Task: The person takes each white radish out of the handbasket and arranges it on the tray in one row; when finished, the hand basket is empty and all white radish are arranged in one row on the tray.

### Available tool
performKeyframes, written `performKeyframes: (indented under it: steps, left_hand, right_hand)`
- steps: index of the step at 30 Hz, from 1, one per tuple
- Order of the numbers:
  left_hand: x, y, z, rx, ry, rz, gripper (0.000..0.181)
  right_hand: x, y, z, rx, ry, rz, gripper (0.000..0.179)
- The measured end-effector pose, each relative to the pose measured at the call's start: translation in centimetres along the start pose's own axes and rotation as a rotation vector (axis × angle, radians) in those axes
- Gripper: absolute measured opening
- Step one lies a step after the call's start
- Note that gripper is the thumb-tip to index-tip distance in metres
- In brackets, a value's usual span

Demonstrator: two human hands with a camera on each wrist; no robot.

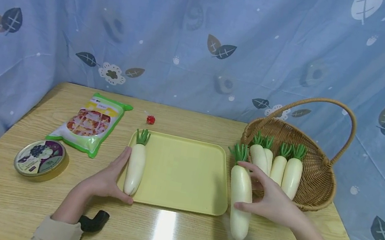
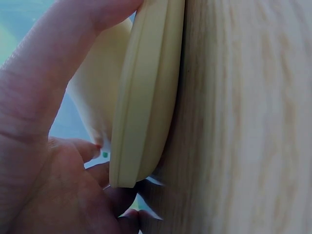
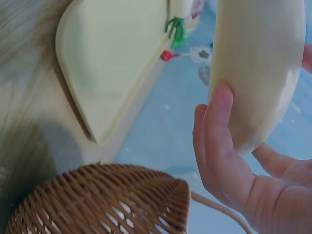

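In the head view a yellow tray (image 1: 183, 173) lies on the table with one white radish (image 1: 135, 168) along its left side. My left hand (image 1: 106, 180) spans the tray's near left corner, thumb at the front edge and fingers along the left side. The left wrist view shows its thumb (image 2: 53, 53) on the tray's rim (image 2: 141, 92) and fingertips at the lower end. My right hand (image 1: 273, 197) grips another white radish (image 1: 240, 200), green leaves pointing away, in the air just right of the tray. Its thumb and fingers lie on opposite sides of the radish (image 3: 258, 63).
A wicker basket (image 1: 314, 178) with several white radishes (image 1: 291, 177) stands behind my right hand. Left of the tray are a green-edged food packet (image 1: 90, 122) and a round tin (image 1: 40, 158). A small red object (image 1: 150, 119) lies behind the tray. A blue curtain (image 1: 171, 61) hangs behind the table.
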State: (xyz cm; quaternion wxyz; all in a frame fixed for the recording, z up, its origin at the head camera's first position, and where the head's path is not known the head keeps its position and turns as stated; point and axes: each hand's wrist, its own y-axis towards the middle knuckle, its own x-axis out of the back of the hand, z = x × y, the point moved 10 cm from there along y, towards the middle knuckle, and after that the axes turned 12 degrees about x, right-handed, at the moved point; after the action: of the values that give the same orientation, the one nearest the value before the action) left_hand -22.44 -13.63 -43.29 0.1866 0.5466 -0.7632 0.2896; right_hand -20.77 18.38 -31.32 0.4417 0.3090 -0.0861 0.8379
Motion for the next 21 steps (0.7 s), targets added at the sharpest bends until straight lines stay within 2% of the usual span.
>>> performKeyframes:
  steps: [6,14,21]
  left_hand:
    - [0.1,-0.1,-0.2,-0.008,0.005,-0.005,0.141]
    - [0.0,0.0,0.0,0.017,0.009,-0.005,0.142]
    - [0.0,0.0,0.0,0.014,0.006,-0.012,0.143]
  right_hand:
    - [-0.9,1.0,-0.5,0.000,0.017,0.006,0.086]
    - [-2.2,2.0,-0.9,-0.006,0.026,0.021,0.086]
    - [-3.0,3.1,-1.3,0.000,-0.018,0.023,0.086]
